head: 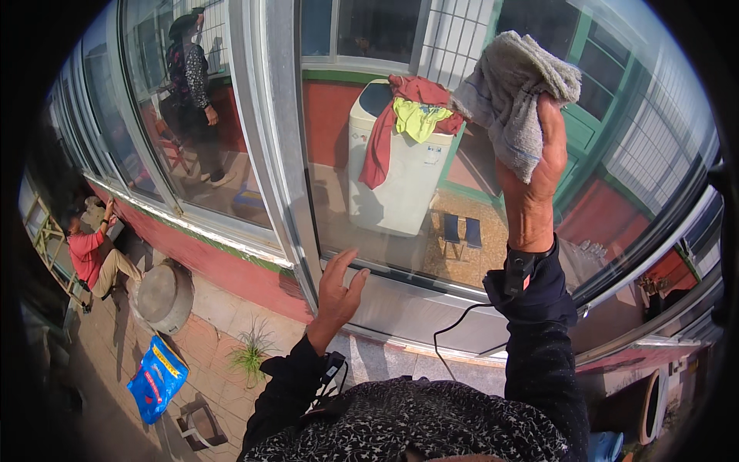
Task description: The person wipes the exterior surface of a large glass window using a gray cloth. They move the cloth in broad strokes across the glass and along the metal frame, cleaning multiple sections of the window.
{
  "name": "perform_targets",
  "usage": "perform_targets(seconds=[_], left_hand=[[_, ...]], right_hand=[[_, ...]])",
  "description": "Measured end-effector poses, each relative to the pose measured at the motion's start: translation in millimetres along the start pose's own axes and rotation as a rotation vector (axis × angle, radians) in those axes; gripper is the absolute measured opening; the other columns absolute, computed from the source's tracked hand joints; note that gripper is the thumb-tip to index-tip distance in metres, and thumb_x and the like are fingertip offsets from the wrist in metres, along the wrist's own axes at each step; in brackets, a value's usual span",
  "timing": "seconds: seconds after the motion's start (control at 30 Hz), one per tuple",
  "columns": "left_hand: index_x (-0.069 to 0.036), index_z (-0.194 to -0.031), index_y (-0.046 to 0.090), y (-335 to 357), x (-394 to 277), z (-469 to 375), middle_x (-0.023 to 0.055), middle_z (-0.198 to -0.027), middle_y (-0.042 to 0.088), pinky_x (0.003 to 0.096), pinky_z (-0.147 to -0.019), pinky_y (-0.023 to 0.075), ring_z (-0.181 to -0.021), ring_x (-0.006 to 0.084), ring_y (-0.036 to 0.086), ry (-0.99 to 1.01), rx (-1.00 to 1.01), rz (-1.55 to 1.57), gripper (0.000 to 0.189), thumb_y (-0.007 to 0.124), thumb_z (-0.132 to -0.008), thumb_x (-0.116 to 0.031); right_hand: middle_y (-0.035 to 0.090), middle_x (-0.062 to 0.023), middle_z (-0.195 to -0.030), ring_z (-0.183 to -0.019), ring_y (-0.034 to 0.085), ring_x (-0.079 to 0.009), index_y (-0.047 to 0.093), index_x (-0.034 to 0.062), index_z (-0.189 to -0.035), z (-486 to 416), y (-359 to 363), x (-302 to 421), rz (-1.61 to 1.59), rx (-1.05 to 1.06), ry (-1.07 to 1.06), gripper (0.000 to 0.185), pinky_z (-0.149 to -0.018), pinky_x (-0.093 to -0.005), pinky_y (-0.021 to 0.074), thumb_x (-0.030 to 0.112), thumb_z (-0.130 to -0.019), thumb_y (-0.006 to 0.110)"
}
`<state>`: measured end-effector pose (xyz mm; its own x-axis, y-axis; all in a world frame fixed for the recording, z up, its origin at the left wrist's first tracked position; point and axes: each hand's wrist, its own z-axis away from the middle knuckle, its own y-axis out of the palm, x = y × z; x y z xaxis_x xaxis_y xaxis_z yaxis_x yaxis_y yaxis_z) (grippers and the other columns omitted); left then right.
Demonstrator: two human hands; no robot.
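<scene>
My right hand (548,138) is raised high and grips a folded grey cloth (511,86) in front of a large glass pane (387,254). The cloth appears to lie flat on the glass. Lower down, my left hand (340,289) holds nothing, its fingers apart, close to the bottom corner of the aluminium frame (294,190). Whether it touches the frame I cannot tell. Behind the glass stands a white washing machine (389,202) with a red cloth (378,150) and a yellow-green cloth (418,118) on top.
At left a person (92,254) in a red top sits by the wall, near a round stone basin (164,297). A blue bag (159,378), a grass tuft (251,349) and a small stool (201,426) are on the paving. Another person (193,98) shows in the left panes.
</scene>
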<state>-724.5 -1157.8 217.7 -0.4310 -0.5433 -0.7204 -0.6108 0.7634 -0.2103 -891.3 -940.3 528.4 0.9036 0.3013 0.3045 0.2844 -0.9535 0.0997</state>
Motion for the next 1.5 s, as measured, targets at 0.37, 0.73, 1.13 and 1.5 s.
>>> perform_targets(seconds=[0.37,0.73,1.13,1.5], left_hand=[[-0.012,-0.136,0.071,53,-132,-60,0.0162,-0.149,0.061,0.0537,-0.117,0.0453,-0.145,0.0402,0.052,0.555,0.072,-0.300,0.055,0.090,-0.085,-0.016],[-0.003,-0.124,0.068,-40,-41,-125,0.0152,-0.117,0.065,0.0447,-0.089,0.0527,-0.103,0.0354,0.063,0.385,-0.283,-0.385,0.043,0.087,-0.086,-0.005],[-0.005,-0.120,0.062,-98,42,-175,0.0090,-0.093,0.059,0.0439,-0.070,0.0497,-0.080,0.0298,0.060,0.076,-0.248,-0.312,0.048,0.091,-0.086,-0.022],[-0.001,-0.115,0.061,-98,40,-177,0.0154,-0.096,0.061,0.0485,-0.073,0.0507,-0.086,0.0362,0.063,0.226,-0.316,-0.313,0.052,0.095,-0.079,-0.017]], right_hand=[[0.072,-0.0102,-0.140,-0.128,0.068,-0.0282,0.064,0.0090,-0.146,170,-24,13,-0.949,-0.236,1.097,0.046,-0.111,-0.0459,0.0534,0.043,-0.116,0.054],[0.050,-0.0159,-0.167,-0.152,0.047,-0.0382,0.049,0.0064,-0.165,77,-99,20,0.113,-0.197,-0.025,0.067,-0.127,-0.0563,0.0333,0.054,-0.117,0.045],[0.062,-0.0106,-0.155,-0.146,0.056,-0.0331,0.062,0.0164,-0.153,-5,159,-38,1.215,0.920,-0.773,0.058,-0.124,-0.0508,0.0387,0.028,-0.097,0.075],[0.064,-0.0132,-0.152,-0.140,0.057,-0.0365,0.063,0.0144,-0.152,-207,174,7,1.459,0.294,-0.992,0.058,-0.119,-0.0525,0.0356,0.048,-0.105,0.062]])
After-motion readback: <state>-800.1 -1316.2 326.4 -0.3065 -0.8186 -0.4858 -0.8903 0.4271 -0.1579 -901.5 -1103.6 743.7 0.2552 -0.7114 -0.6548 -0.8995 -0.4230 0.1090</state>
